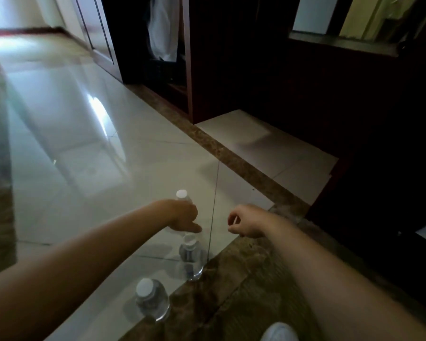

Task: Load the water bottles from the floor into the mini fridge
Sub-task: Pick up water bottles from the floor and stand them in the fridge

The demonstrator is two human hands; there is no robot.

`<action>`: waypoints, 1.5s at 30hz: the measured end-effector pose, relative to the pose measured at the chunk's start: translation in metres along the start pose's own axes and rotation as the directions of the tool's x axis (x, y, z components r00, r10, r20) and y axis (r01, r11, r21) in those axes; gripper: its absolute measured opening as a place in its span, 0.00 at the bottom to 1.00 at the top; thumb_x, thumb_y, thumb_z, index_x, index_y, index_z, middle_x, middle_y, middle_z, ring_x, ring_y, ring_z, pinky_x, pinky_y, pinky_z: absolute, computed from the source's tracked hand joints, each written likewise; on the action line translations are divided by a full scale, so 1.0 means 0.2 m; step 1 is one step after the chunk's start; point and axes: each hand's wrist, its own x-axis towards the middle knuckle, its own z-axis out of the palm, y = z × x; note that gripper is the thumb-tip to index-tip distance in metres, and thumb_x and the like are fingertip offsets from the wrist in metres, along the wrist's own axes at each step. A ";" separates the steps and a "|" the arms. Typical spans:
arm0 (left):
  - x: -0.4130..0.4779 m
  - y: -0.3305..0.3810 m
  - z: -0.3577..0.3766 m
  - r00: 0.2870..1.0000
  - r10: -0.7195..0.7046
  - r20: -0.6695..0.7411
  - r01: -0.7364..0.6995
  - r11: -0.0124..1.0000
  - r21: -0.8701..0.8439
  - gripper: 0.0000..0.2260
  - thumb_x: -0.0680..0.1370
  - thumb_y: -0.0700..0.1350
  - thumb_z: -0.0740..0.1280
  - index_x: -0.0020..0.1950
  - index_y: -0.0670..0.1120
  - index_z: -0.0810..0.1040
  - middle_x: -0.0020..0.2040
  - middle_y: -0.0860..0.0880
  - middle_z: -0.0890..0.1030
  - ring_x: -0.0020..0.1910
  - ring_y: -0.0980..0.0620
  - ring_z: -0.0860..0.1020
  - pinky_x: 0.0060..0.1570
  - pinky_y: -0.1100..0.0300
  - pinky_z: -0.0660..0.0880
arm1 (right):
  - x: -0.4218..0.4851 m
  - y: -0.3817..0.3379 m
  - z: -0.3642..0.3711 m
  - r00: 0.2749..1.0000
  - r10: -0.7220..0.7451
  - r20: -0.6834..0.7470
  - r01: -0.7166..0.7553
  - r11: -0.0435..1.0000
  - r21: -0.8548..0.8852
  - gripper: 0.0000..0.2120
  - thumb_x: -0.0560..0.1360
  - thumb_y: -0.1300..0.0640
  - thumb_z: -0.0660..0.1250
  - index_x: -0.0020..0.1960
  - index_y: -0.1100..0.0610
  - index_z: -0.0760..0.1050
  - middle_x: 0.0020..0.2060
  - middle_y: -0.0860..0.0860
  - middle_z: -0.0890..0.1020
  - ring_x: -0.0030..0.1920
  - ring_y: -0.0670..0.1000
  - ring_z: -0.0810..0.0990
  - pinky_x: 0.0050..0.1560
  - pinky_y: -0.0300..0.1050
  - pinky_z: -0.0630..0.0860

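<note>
Three clear water bottles with white caps stand in a row on the pale tiled floor. My left hand [182,216] grips the farthest bottle [182,195] around its shoulder, only its cap and neck showing above the fingers. A second bottle [190,259] stands just below that hand. The nearest bottle [151,301] stands at the edge of a brown marble strip. My right hand [246,221] hovers to the right of the bottles with loosely curled fingers and holds nothing. The mini fridge is not clearly recognisable in the dark cabinet at the right.
Dark wooden cabinetry [305,82] fills the right and back, with an open wardrobe bay holding a white garment [162,28]. A brown marble border [231,158] runs diagonally across the floor. A white shoe [278,332] shows at the bottom edge.
</note>
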 end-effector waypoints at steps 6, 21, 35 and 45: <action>0.05 0.03 0.28 0.968 -0.073 -0.241 0.077 0.997 0.006 0.25 0.74 0.64 0.62 0.57 0.44 0.75 0.55 0.45 0.80 0.52 0.46 0.79 0.44 0.58 0.70 | 0.05 0.05 0.22 0.997 0.007 0.072 -0.003 0.999 -0.051 0.14 0.78 0.54 0.63 0.62 0.57 0.75 0.59 0.54 0.78 0.57 0.53 0.77 0.56 0.45 0.76; 0.08 0.18 0.35 0.889 -0.257 -0.378 0.095 0.913 -0.397 0.15 0.78 0.52 0.63 0.58 0.44 0.73 0.53 0.44 0.80 0.51 0.47 0.79 0.44 0.60 0.71 | -0.09 0.18 0.24 0.999 0.046 0.008 -0.046 0.998 0.049 0.14 0.77 0.57 0.65 0.62 0.59 0.75 0.59 0.56 0.77 0.56 0.55 0.78 0.57 0.48 0.77; -0.23 0.71 -0.45 0.626 0.116 -0.771 -0.449 0.862 -0.234 0.10 0.72 0.51 0.71 0.50 0.50 0.77 0.42 0.54 0.79 0.43 0.54 0.78 0.43 0.59 0.72 | -0.61 0.37 -0.37 0.946 0.011 -0.323 -0.032 0.998 -0.060 0.37 0.70 0.52 0.72 0.74 0.51 0.57 0.68 0.54 0.70 0.65 0.56 0.71 0.61 0.51 0.72; -0.37 1.22 -0.84 0.355 0.335 -0.872 -0.727 0.686 -0.032 0.11 0.71 0.51 0.72 0.52 0.52 0.76 0.45 0.53 0.81 0.41 0.57 0.80 0.47 0.53 0.78 | -1.16 0.75 -0.67 0.803 0.005 -0.596 -0.023 0.999 -0.022 0.32 0.68 0.50 0.74 0.68 0.51 0.65 0.60 0.50 0.77 0.59 0.52 0.77 0.60 0.53 0.75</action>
